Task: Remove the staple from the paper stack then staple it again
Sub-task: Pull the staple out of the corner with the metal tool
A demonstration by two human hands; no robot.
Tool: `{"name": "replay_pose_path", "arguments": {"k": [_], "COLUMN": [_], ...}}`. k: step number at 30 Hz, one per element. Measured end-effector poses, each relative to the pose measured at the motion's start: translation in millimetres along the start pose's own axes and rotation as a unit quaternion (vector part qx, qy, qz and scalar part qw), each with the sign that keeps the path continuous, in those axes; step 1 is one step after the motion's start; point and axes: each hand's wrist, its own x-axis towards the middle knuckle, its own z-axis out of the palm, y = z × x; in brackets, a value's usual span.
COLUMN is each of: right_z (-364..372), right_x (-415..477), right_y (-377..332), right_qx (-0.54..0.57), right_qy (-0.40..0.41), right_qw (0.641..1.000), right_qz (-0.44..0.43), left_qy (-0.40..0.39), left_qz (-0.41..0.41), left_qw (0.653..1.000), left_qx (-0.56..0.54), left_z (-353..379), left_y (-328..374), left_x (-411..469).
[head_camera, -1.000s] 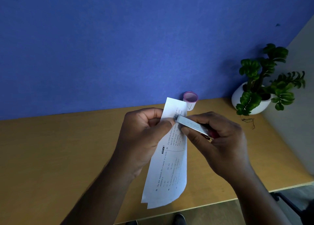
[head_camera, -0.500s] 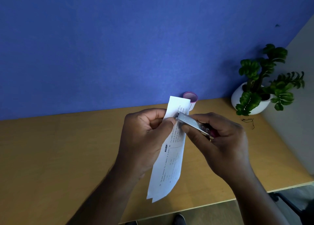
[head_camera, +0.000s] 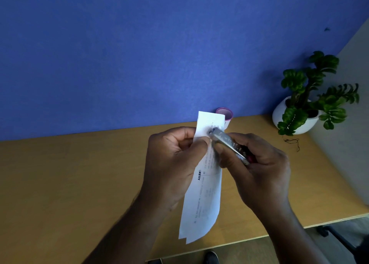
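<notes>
A narrow white printed paper stack hangs in the air above the wooden desk. My left hand pinches it near its top, thumb pressed on the front. My right hand grips a small silver stapler with a red part at its back end. The stapler's front tip touches the paper near the top, just above my left thumb. I cannot make out the staple itself.
A small pink-rimmed cup stands at the desk's back edge, partly behind the paper. A white pot with a green plant sits at the back right beside a bit of dark thread. A blue wall backs the desk.
The paper's lower end has swung back to the right and hangs straighter. Both hands and the stapler tip stay close together at the paper's top, shifted only slightly.
</notes>
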Motion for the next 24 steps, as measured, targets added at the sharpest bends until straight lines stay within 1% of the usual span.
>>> {"name": "replay_pose_path", "arguments": {"k": [3, 7, 9, 15, 24], "right_z": [-3.4, -6.5, -8.2, -9.0, -12.8], "right_x": [5.8, 6.5, 6.1, 7.8, 12.5], "right_y": [2.5, 5.7, 5.1, -3.5, -3.4], "right_qx": [0.013, 0.063, 0.065, -0.001, -0.045], "right_qy": [0.018, 0.0, -0.013, -0.039, -0.066], "right_qw": [1.0, 0.998, 0.998, 0.999, 0.997], "right_qz": [0.001, 0.016, 0.015, -0.009, -0.014], "left_qy": [-0.025, -0.003, 0.003, -0.023, -0.032], "left_qz": [-0.01, -0.017, -0.008, -0.001, 0.016], "left_qw": [0.999, 0.997, 0.996, 0.998, 0.999], "left_qx": [-0.036, -0.081, -0.087, -0.059, 0.013], "left_z": [6.2, 1.5, -3.0, -6.8, -9.4], "left_y": [-1.4, 1.3, 3.1, 7.4, 11.3], "left_x": [-6.2, -0.2, 4.8, 7.2, 5.6]}}
